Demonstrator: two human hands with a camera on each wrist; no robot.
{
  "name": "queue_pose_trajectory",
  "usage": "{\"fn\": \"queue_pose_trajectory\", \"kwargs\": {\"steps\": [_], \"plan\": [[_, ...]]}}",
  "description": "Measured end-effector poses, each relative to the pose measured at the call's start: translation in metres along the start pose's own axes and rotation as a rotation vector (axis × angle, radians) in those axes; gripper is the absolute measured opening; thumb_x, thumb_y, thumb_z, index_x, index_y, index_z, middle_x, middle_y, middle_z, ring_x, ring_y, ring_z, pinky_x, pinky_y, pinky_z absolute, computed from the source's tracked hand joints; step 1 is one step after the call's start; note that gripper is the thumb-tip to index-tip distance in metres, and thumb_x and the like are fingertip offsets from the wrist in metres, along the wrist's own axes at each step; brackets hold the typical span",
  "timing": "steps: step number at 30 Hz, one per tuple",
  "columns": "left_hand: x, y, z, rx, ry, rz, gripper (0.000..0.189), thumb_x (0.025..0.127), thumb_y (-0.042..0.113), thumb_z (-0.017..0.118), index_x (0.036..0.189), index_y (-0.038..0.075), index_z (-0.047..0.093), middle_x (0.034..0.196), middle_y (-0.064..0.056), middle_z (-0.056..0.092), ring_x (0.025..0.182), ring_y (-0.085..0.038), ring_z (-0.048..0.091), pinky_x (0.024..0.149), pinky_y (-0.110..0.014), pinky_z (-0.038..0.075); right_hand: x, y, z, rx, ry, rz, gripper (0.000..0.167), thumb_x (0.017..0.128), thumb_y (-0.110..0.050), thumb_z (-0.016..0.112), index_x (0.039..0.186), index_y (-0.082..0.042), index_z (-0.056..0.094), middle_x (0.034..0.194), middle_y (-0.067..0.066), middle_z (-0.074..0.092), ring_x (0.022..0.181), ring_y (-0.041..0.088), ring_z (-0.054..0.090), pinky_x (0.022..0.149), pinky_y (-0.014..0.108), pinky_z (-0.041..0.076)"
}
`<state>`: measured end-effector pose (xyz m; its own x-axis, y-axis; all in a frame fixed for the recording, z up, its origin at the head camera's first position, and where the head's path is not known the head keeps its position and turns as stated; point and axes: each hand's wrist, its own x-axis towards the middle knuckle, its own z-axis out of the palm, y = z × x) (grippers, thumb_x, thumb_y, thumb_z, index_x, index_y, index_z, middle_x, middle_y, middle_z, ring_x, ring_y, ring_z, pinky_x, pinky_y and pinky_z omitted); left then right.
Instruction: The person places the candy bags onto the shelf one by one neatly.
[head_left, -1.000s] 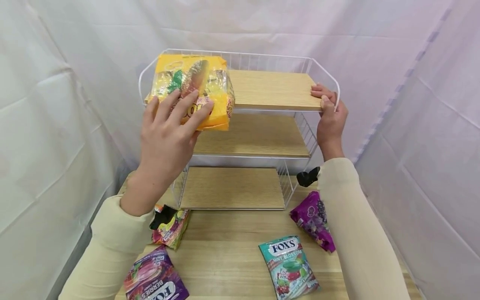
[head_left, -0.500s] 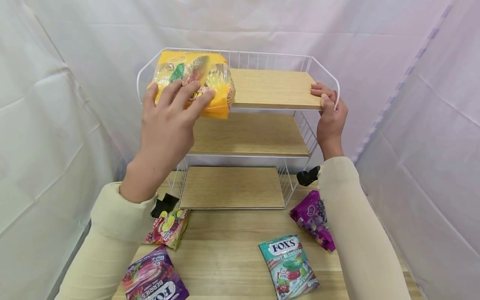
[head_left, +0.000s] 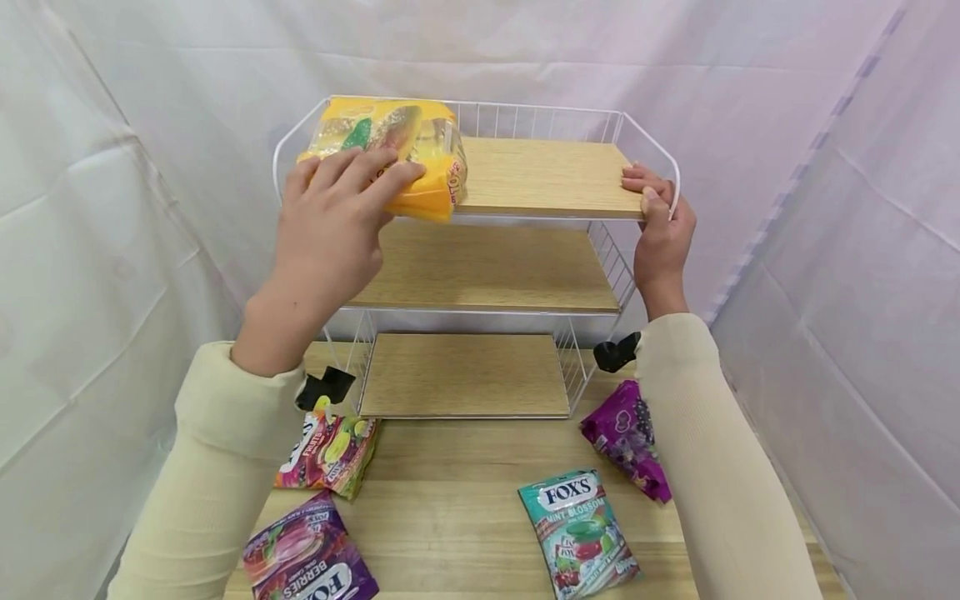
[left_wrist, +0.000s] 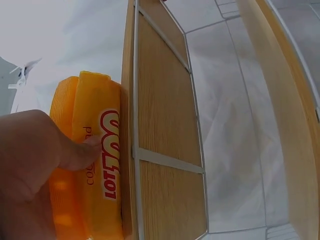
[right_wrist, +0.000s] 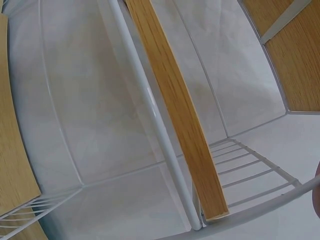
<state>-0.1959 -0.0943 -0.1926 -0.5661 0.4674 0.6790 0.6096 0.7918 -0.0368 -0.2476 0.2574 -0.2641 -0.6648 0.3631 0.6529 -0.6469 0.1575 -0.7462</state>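
A yellow candy bag [head_left: 431, 192] with a mango picture lies at the left end of the top shelf [head_left: 540, 177] of a three-tier wire rack. My left hand [head_left: 326, 229] grips it, fingers spread over its upper face. In the left wrist view the thumb [left_wrist: 77, 152] presses the lettered side of the bag [left_wrist: 100, 200], close against the shelf's front edge [left_wrist: 129, 150]. My right hand [head_left: 663, 242] holds the rack's front right corner, fingers on the board and thumb at its edge. The right wrist view shows mostly rack wire [right_wrist: 155, 115] and a board [right_wrist: 175, 105].
Below are the middle shelf [head_left: 495, 267] and bottom shelf [head_left: 465, 375]. On the wooden table [head_left: 450, 500] lie a fruits candy bag [head_left: 333, 454], a berries bag [head_left: 311, 550], a teal mint bag [head_left: 577, 533] and a purple bag [head_left: 630, 442]. White cloth walls [head_left: 825, 292] surround it.
My left hand has pushed the yellow candy bag farther back and lowered it onto the top shelf. More of the fruits bag shows below that arm. My right hand has stayed at the rack corner.
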Motion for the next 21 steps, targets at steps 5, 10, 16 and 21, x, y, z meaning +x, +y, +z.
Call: {"fn": "queue_pose_trajectory", "kwargs": {"steps": [5,10,16,21], "plan": [[0.005,-0.002,-0.001,0.007,-0.071,-0.029,0.048,0.09,0.0,0.06,0.133,0.02,0.053,0.137,-0.007,0.051,0.125,-0.033,0.042,0.1,-0.052,0.028,0.0,0.003,0.0,-0.002,-0.003,0.001,0.032,0.093,-0.011,0.04,0.095,-0.002,0.071,0.119,0.012,0.063,0.125,0.016,0.049,0.099,0.032,0.043],[0.005,-0.003,0.001,0.026,-0.068,-0.029,0.047,0.09,0.006,0.064,0.133,0.019,0.052,0.138,-0.008,0.05,0.126,-0.033,0.042,0.102,-0.052,0.026,0.0,0.003,0.002,0.009,-0.003,-0.002,0.032,0.093,-0.011,0.04,0.094,-0.002,0.071,0.118,0.012,0.064,0.125,0.017,0.049,0.099,0.033,0.043],[-0.002,0.002,0.008,0.121,0.022,-0.011,0.049,0.087,0.009,0.067,0.132,0.013,0.05,0.137,-0.014,0.05,0.125,-0.036,0.043,0.103,-0.055,0.026,0.0,0.0,0.005,0.022,-0.003,-0.001,0.032,0.093,-0.01,0.04,0.093,-0.002,0.072,0.116,0.01,0.065,0.125,0.017,0.049,0.099,0.032,0.043],[-0.015,0.009,0.013,0.181,0.135,0.012,0.057,0.083,0.006,0.068,0.136,0.008,0.048,0.135,-0.016,0.051,0.125,-0.037,0.043,0.108,-0.055,0.023,-0.001,0.0,0.006,0.015,-0.006,0.001,0.032,0.093,-0.011,0.041,0.094,-0.002,0.071,0.117,0.01,0.065,0.125,0.016,0.049,0.099,0.032,0.043]]}}
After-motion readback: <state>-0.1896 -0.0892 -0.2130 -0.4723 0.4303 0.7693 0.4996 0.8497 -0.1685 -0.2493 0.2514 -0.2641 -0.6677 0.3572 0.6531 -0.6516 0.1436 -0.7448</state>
